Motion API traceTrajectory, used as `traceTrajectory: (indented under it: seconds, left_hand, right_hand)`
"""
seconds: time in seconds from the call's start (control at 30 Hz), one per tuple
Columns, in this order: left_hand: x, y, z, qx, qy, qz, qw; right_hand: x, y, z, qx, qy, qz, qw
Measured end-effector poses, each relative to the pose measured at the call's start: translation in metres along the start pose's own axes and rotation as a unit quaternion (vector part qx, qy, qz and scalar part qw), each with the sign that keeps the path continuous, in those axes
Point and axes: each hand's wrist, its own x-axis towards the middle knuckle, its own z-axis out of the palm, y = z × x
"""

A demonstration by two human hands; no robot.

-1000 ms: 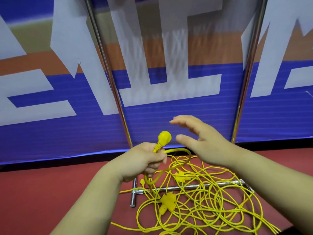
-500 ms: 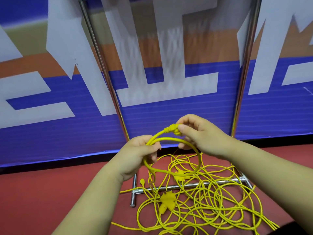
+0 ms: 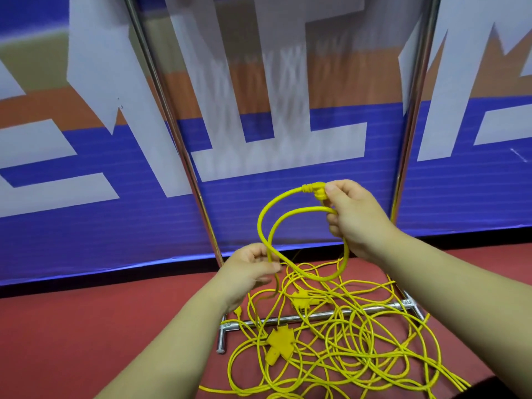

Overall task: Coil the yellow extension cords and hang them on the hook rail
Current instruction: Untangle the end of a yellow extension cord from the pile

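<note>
While in right grip [image 3: 357, 220] — yellow cord [image 3: 312, 189]

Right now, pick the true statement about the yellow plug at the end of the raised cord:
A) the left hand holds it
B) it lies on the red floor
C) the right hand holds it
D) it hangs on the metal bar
C: the right hand pinches the plug at the top of the loop, while the left hand grips the cord lower down.
</note>
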Motion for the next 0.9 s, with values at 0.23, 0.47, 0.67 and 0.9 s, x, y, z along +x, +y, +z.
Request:
traceTrajectory:
  seconds: [0.23,0.47,0.67,0.9]
  left_hand:
    - [0.022,-0.042,0.004,0.125,-0.033,-0.037,0.991]
    - [0.036,-0.031,-0.016,0.097,0.13,-0.004,0.987]
    - [0.03,0.008,-0.014,0.012,0.169,0.057,0.984]
    - [0.002,0.054,-0.008,0.097,0.164,0.163,0.968]
  right_hand:
    - [0.007,-0.016,-0.019,0.057,0.094,-0.021,0.994]
    - [0.011,-0.003,-0.036,0.001,0.113,0.005,0.994]
    - [0.009,-0.001,-0.041,-0.106,0.078,-0.01,0.991]
    - [-0.002,-0.019,-0.041,-0.239,0.028,-0.131,0.962]
